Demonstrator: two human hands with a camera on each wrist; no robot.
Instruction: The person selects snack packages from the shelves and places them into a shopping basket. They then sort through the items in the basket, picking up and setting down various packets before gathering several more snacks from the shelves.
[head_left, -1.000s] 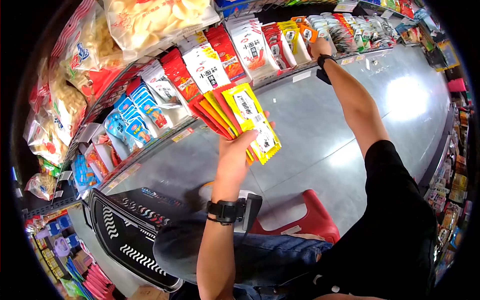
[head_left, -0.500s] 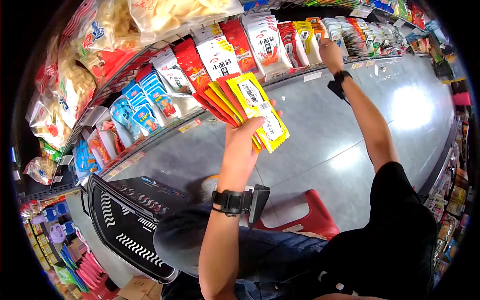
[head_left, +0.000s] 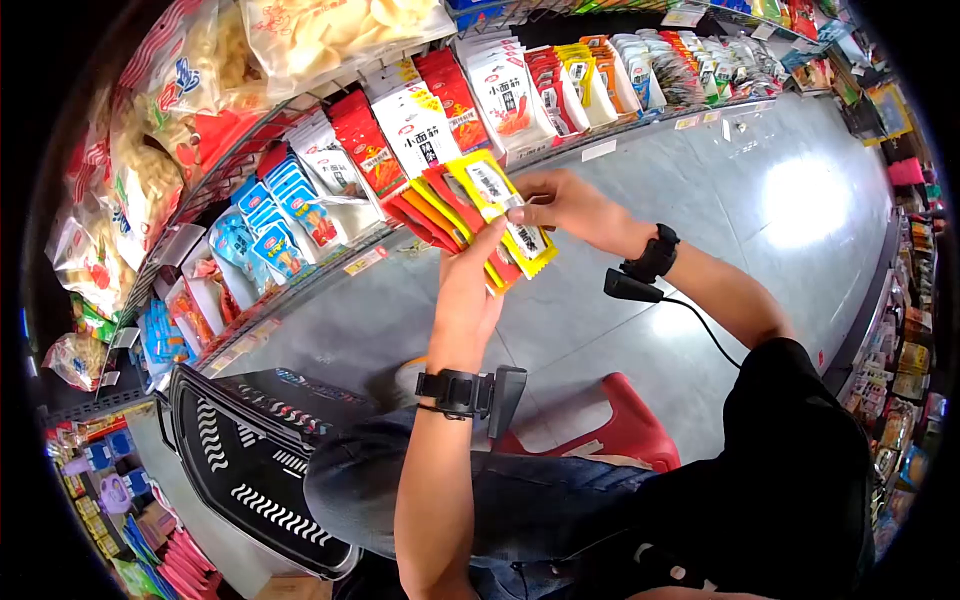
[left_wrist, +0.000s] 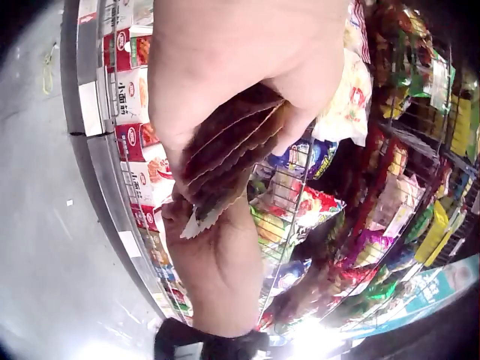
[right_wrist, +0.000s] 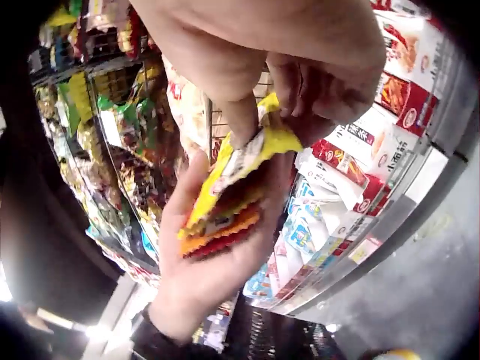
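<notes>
My left hand (head_left: 466, 305) grips a fanned stack of snack packets, its thumb lying across the top one. That top one is a yellow packet (head_left: 488, 184) with a white label; beneath it show the edges of red and orange packets (head_left: 430, 212). Reaching in from the right, my right hand (head_left: 578, 212) pinches the yellow packet near its side edge, thumb on top. The right wrist view shows the yellow packet (right_wrist: 238, 166) bent upward between those fingers. From the left wrist, the stack's dark underside (left_wrist: 232, 142) and serrated ends are visible.
Boxes of white snack packets (head_left: 500, 90) and red ones line the shelf behind the hands. Orange packets (head_left: 610, 80) stand further right. A black basket (head_left: 250, 440) is at lower left, and a red stool (head_left: 640, 430) stands near the legs. Large snack bags (head_left: 340, 40) fill the upper shelf.
My right hand has come back from the orange packets on the shelf to the stack and now pinches the yellow packet. The left hand still holds the stack in nearly the same place.
</notes>
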